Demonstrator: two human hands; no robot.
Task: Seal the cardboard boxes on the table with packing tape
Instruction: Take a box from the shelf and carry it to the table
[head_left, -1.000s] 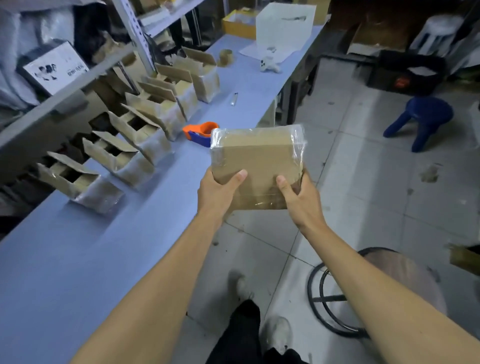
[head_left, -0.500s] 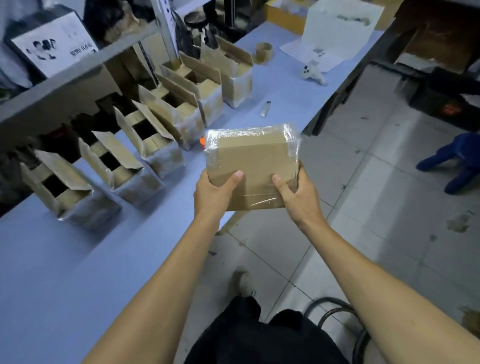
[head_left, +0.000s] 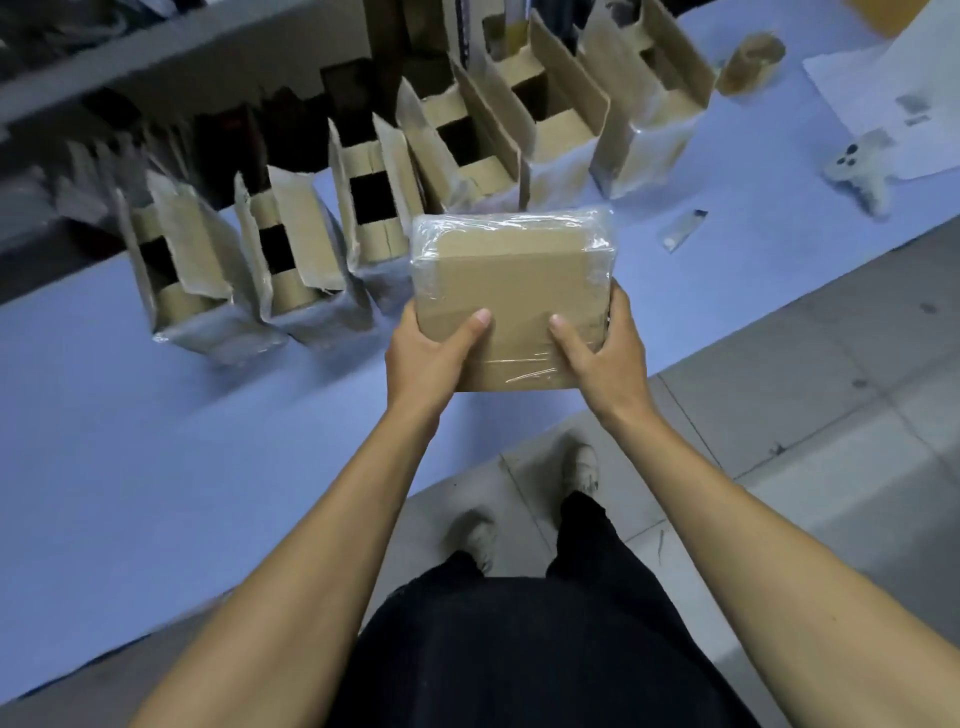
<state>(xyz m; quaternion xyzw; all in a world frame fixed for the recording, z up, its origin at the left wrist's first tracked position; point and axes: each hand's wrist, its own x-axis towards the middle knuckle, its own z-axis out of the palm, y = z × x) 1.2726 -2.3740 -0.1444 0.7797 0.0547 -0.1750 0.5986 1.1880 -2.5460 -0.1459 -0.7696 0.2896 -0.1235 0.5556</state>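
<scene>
Both arms are reaching forward, the hands gripping a taped box (head_left: 511, 291) from its near corners. Left hand (head_left: 426, 358) is holding the near-left corner, thumb lying on the top face, fingers under it. Right hand (head_left: 605, 353) is mirroring that on the near-right corner. The box is hanging flat above the front edge of the blue surface (head_left: 156, 467), broad face up, long axis running left to right, clear tape shining round its far edge. Behind it, a row of open boxes (head_left: 291, 260) is standing on the surface, flaps up; insides are dark, contents possibly nothing, can't tell. A tape roll (head_left: 750, 62) is sitting far right.
</scene>
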